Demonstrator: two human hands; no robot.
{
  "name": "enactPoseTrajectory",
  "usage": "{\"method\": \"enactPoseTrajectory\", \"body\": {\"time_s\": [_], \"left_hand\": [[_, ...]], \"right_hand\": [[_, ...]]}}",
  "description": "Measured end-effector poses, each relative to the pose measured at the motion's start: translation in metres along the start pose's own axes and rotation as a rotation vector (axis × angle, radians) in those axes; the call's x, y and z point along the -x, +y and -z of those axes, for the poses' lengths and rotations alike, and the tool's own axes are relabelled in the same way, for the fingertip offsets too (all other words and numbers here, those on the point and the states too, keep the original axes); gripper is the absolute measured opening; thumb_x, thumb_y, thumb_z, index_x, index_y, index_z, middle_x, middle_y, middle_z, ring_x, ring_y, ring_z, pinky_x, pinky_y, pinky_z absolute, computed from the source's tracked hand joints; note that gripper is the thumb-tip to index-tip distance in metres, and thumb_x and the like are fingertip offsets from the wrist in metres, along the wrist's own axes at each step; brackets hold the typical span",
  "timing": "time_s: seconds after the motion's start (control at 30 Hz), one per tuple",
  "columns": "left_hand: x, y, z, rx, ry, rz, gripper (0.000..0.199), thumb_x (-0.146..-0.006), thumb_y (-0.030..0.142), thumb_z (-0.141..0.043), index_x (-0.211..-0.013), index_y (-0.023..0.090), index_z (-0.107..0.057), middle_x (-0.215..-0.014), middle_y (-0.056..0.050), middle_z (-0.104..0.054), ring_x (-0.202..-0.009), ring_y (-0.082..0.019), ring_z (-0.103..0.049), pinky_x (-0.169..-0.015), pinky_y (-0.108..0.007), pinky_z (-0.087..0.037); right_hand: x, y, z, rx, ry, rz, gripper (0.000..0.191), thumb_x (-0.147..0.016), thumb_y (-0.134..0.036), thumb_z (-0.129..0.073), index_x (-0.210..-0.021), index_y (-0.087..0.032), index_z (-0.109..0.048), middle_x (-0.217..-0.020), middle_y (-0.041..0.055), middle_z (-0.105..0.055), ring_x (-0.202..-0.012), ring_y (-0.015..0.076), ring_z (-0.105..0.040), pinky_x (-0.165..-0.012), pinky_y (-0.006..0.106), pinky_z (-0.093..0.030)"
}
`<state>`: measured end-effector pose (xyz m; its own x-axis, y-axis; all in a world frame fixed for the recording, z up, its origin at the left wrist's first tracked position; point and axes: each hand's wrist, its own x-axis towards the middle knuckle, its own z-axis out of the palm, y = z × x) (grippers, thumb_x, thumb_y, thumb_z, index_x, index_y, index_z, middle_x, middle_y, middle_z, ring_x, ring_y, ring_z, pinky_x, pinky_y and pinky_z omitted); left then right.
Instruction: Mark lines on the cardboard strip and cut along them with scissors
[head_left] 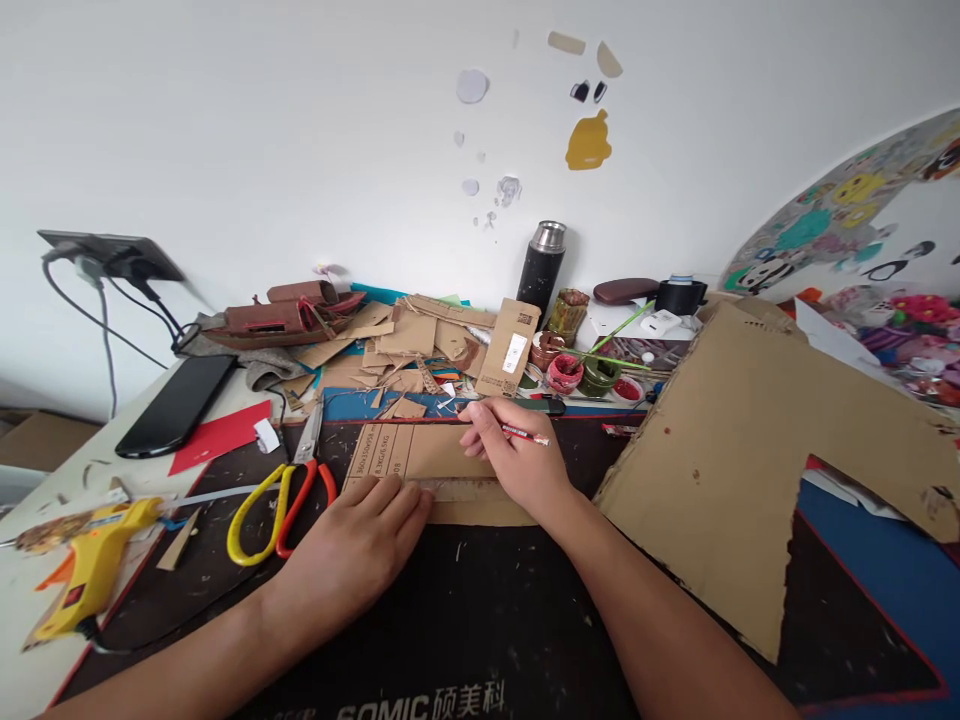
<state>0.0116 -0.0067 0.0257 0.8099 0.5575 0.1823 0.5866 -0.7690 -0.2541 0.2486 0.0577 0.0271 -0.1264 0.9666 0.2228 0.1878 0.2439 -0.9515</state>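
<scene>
Brown corrugated cardboard, a flat piece with dark printed lettering (pixel 435 455), lies on the black red-edged mat (pixel 480 610) in front of the person, a clear straight ruler (pixel 469 490) across it. Left hand (pixel 364 540): palm down, fingers extended and pressing on the ruler's left end and the board beneath. Right hand (pixel 529 465): closed round a slim red-and-white pencil (pixel 526 435), held above the ruler near the board's upper right; whether the point touches, cannot tell. Hands apart, a stretch of ruler showing between them. Just left of the board, metal scissors with one yellow and one red handle (pixel 307 445); farther left, a yellow glue gun (pixel 105 555) on its side, near a sheet of bright red paper (pixel 221 435). Behind the board, a heap of torn tan cardboard scraps (pixel 409 335), a reddish-brown model boat (pixel 270 318) to its left. Upright by the wall, a black flask with a silver cap (pixel 541 270); in front of it, an open pink-stained paint jar (pixel 564 375). At right, a large notched cardboard sheet (pixel 724 450) beside the right forearm.
</scene>
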Motion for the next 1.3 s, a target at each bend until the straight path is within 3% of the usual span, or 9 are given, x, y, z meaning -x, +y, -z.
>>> {"method": "enactPoseTrajectory", "body": {"time_s": [0.17,0.3,0.53,0.9,1.1,1.3], "left_hand": [[0.011,0.011,-0.001,-0.006,0.095,0.018,0.039,-0.105,0.004,-0.048,-0.131,0.009,-0.077,-0.129,-0.017,-0.081,-0.114,-0.035,-0.075,-0.096,-0.051,-0.061],[0.014,0.019,-0.004,0.016,0.145,0.055,0.037,-0.111,0.010,-0.048,-0.135,0.010,-0.077,-0.148,-0.015,-0.074,-0.125,-0.034,-0.074,-0.101,-0.049,-0.062],[0.014,0.020,-0.009,0.021,0.135,0.103,0.041,-0.115,0.020,-0.043,-0.135,0.007,-0.077,-0.143,-0.016,-0.077,-0.122,-0.035,-0.077,-0.095,-0.048,-0.066],[0.010,0.017,-0.018,0.123,0.080,0.194,0.061,-0.117,0.054,-0.042,-0.148,0.009,-0.071,-0.148,-0.018,-0.074,-0.130,-0.037,-0.072,-0.105,-0.050,-0.062],[0.011,0.019,-0.022,0.092,0.085,0.210,0.070,-0.119,0.056,-0.030,-0.149,0.006,-0.069,-0.152,-0.019,-0.071,-0.139,-0.037,-0.068,-0.107,-0.049,-0.062],[0.011,0.023,-0.018,0.050,0.115,0.224,0.066,-0.120,0.049,-0.029,-0.145,0.002,-0.069,-0.146,-0.022,-0.074,-0.135,-0.038,-0.070,-0.105,-0.049,-0.062]], "right_hand": [[0.001,0.003,0.000,0.020,-0.007,0.005,0.059,-0.106,-0.077,-0.054,-0.095,-0.023,-0.076,-0.078,0.0056,-0.080,-0.066,0.0204,-0.079,-0.061,0.029,-0.064],[0.001,0.004,0.001,0.012,-0.008,-0.013,0.058,-0.106,-0.076,-0.055,-0.094,-0.023,-0.076,-0.078,0.0055,-0.080,-0.065,0.0204,-0.079,-0.061,0.030,-0.064],[-0.002,0.003,0.002,-0.087,0.037,-0.041,0.058,-0.103,-0.076,-0.062,-0.097,-0.021,-0.079,-0.077,0.0055,-0.080,-0.064,0.0192,-0.078,-0.060,0.029,-0.065],[-0.002,0.000,0.001,-0.153,0.065,-0.105,0.058,-0.099,-0.076,-0.067,-0.095,-0.019,-0.080,-0.073,0.0044,-0.079,-0.061,0.0162,-0.077,-0.056,0.023,-0.064],[0.000,0.000,0.000,-0.162,0.069,-0.114,0.057,-0.099,-0.075,-0.068,-0.094,-0.020,-0.080,-0.072,0.0039,-0.079,-0.058,0.0153,-0.076,-0.054,0.023,-0.063],[0.002,0.002,-0.004,-0.152,0.076,-0.140,0.056,-0.100,-0.073,-0.068,-0.095,-0.019,-0.081,-0.070,0.0044,-0.080,-0.057,0.0152,-0.076,-0.054,0.022,-0.062]]}}
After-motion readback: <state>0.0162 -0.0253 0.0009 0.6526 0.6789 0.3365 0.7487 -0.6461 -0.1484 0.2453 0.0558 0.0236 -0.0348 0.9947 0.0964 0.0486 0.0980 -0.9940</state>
